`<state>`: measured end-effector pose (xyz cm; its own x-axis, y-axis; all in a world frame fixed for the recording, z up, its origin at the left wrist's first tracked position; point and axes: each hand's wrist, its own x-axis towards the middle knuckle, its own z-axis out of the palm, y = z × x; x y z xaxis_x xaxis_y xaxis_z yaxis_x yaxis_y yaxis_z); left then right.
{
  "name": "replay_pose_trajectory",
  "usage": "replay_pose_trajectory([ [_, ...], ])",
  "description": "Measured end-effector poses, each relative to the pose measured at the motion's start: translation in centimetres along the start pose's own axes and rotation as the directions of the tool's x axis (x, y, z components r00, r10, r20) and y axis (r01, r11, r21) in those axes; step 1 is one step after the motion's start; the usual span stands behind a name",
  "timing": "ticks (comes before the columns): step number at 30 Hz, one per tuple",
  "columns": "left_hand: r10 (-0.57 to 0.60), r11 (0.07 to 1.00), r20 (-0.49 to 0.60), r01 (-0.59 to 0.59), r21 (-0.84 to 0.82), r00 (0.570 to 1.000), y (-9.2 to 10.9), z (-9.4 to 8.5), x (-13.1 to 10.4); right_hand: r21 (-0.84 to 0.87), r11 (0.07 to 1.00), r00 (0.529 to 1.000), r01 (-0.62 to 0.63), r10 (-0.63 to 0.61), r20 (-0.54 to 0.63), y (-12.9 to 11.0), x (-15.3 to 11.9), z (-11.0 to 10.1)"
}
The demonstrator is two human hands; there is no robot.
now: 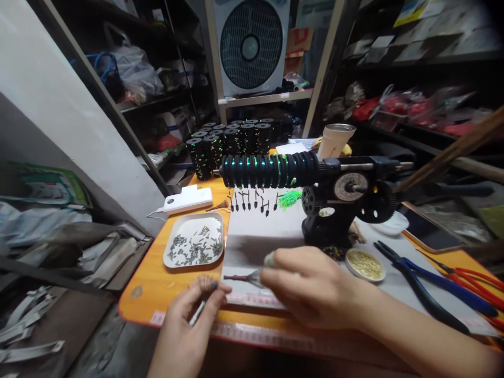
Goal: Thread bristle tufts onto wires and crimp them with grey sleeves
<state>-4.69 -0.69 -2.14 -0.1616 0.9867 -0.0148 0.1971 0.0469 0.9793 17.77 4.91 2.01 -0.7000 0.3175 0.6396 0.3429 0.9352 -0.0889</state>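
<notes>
At the table's front edge my left hand (192,315) is closed in a pinch on a thin grey-white rod with a dark tip. My right hand (311,283) is closed, its fingers curled over the white sheet; what they hold, if anything, is hidden. Between the hands lies a thin dark brown stick (236,277) with a pale, blurred, fan-like end by my right fingertips. Left of it sits a white tray (167,257) with many small grey pieces. Behind, a black winding machine (328,220) carries a spool (271,169) with dark rings and green-blue thread.
Pliers (417,289) and red-handled tool (476,281) lie right, near a phone (431,228) and a dish of small golden pieces (365,264). Small black-ended parts (249,202) and green bits (290,199) lie under the spool. A white power bank (189,199) and black spools (230,139) stand farther back.
</notes>
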Motion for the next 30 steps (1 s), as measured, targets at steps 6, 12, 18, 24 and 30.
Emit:
replay_pose_trajectory([
  [6, 0.375, 0.777, 0.297, -0.472, 0.417, 0.878, 0.7, 2.3, 3.3, 0.327, 0.883, 0.909, -0.337, 0.395, -0.129, 0.4, -0.6, -0.3],
  [12, 0.249, 0.944, 0.119, -0.269, 0.191, 0.961, 1.4, 3.4, 2.4, 0.449, 0.800, 0.867, -0.399, 0.488, -0.099, 0.1, -0.3, -0.2],
  [18, -0.075, 0.947, -0.062, 0.052, -0.317, 0.995, 1.8, 5.0, 0.2, 0.556, 0.700, 0.821, -0.449, 0.569, -0.053, -0.4, 0.1, 0.3],
  [24, -0.096, 0.917, -0.127, 0.038, -0.398, 0.987, 1.8, 6.6, -0.5, 0.613, 0.630, 0.800, -0.478, 0.600, 0.007, -0.9, 0.0, 0.6],
  [30, -0.145, 0.879, -0.238, 0.015, -0.477, 0.960, 2.4, 8.0, -1.3, 0.559, 0.712, 0.827, -0.425, 0.557, -0.080, -1.4, 0.2, 0.7],
])
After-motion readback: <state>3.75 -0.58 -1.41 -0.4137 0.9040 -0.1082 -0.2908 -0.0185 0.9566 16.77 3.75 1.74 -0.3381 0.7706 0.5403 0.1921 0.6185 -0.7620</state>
